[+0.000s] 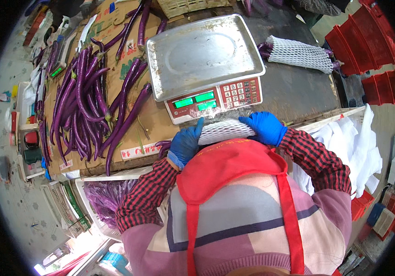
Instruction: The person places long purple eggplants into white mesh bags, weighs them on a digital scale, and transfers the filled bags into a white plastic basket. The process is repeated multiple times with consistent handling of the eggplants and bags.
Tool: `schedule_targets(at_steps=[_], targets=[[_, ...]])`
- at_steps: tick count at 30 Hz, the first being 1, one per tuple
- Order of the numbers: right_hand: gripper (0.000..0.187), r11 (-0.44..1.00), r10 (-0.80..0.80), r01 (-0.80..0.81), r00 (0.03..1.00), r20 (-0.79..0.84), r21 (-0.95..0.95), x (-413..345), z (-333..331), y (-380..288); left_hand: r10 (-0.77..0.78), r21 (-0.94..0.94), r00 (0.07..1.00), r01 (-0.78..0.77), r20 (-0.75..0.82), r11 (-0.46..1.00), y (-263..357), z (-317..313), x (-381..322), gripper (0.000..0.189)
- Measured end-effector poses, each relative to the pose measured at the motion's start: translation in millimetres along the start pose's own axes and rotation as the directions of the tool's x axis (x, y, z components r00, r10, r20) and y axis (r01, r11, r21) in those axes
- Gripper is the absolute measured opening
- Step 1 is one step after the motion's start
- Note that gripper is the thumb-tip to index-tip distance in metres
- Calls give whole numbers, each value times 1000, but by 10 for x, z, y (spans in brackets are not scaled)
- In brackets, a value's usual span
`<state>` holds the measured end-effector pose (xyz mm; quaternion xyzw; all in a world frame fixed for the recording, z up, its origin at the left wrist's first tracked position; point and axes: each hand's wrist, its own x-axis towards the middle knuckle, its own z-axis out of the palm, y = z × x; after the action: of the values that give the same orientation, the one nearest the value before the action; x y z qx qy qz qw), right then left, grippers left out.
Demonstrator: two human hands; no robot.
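Observation:
My left hand (184, 144) and my right hand (266, 128), both in blue gloves, grip the two ends of a white foam net sleeve (227, 131) at the table's front edge. Purple eggplant ends (164, 147) show to the left of my left hand. The apron hides the sleeve's near side, so I cannot tell how much of the eggplants it covers. Just beyond my hands stands a digital scale with a bare metal pan (204, 51) and lit green displays. Right of the scale lies another foam net sleeve (299, 54) around eggplants.
Loose eggplants (83, 103) are heaped on cardboard (138, 124) at the left. A crate of white foam sleeves (351, 141) stands at the right front, a crate with purple plastic bags (109, 198) at the left front. Red crates (363, 38) stand beyond the table's right edge.

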<state>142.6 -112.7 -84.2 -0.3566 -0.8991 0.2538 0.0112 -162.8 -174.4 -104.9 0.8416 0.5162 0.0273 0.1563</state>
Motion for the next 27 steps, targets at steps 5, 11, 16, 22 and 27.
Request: schedule_targets(at_steps=[5,11,16,22,27], targets=[[61,889,-107,77,993,42,452,-62,-451,8,47,178,991,-24,-126,984,-19,-439,-76,84],[56,441,25,-260,960,278,859,518,-618,130,237,399,947,-135,-216,907,-34,-1019,-46,91],[38,727,-3,4,1000,-2,687,756,-374,172,241,418,919,-95,-312,904,-89,-1487,97,64],[24,513,597,69,688,-413,856,161,-1177,1145,90,205,680,90,-728,975,-601,-1786,502,65],[25,493,718,313,380,-582,812,-542,-1664,1141,80,291,745,157,-662,944,-1062,-1483,1314,58]])
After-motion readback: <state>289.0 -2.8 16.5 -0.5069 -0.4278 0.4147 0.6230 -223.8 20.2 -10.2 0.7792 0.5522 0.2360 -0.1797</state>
